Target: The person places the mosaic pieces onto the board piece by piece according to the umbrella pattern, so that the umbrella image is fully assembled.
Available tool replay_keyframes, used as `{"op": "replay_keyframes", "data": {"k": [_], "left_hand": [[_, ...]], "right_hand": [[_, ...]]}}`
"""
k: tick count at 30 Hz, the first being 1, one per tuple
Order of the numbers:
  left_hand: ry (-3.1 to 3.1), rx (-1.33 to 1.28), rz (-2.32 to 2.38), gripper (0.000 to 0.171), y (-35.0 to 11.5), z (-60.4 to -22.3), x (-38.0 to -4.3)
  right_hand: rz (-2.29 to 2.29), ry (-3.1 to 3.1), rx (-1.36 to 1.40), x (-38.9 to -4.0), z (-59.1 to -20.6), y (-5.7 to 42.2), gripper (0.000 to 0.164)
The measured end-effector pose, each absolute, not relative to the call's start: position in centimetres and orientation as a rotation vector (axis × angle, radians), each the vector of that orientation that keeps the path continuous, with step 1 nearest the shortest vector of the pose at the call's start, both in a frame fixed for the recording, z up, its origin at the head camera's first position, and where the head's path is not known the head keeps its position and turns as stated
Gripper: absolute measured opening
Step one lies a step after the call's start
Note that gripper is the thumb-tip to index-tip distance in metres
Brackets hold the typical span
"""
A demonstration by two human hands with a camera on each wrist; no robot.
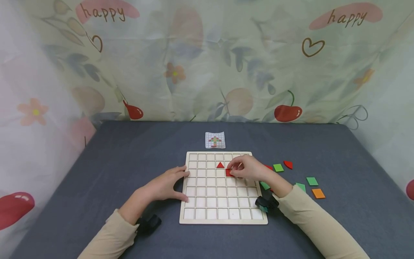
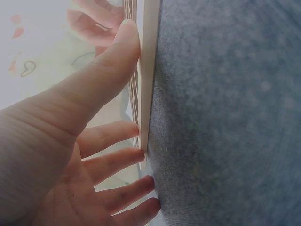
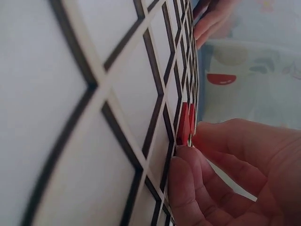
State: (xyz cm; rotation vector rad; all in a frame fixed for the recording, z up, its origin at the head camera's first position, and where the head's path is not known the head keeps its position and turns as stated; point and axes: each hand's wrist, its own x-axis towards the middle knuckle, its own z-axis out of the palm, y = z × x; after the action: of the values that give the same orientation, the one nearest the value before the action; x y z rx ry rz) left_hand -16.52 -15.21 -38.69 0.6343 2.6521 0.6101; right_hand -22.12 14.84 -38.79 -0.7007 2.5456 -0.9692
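A pale wooden board (image 1: 207, 221) with a grid of square cells lies on the table. In its upper part sit a red triangle (image 1: 220, 165) and, one row lower to the right, a red square piece (image 1: 228, 173). My right hand (image 1: 246, 168) is over the board and pinches the red square between thumb and fingers, as the right wrist view also shows with the red square (image 3: 183, 123) at the fingertips. The left hand (image 1: 164, 185) rests along the board's left edge, thumb and fingers spread; the left wrist view shows its thumb against the rim (image 2: 149, 61).
Above the board lies a small card (image 1: 215, 140) with a coloured grid pattern. To the right are loose pieces: a green one (image 1: 278, 168), a red quarter-round (image 1: 288, 164), another green one (image 1: 312, 181) and an orange one (image 1: 318, 193). My right forearm partly covers others.
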Motion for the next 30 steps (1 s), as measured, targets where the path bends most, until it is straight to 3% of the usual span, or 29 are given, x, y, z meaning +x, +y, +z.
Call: {"op": "replay_keyframes", "data": {"k": [14,30], "left_hand": [[2.654,0.625,0.609,0.086,-15.1,-38.7,-16.5],[2.662,0.618,0.615,0.086,-15.1,-38.7,-16.5]], "right_hand": [[-1.013,2.657,-0.555,-23.0,-36.8,20.2,0.026],[-0.793,2.677,-0.412,-23.1,-38.2,24.0,0.032]]}}
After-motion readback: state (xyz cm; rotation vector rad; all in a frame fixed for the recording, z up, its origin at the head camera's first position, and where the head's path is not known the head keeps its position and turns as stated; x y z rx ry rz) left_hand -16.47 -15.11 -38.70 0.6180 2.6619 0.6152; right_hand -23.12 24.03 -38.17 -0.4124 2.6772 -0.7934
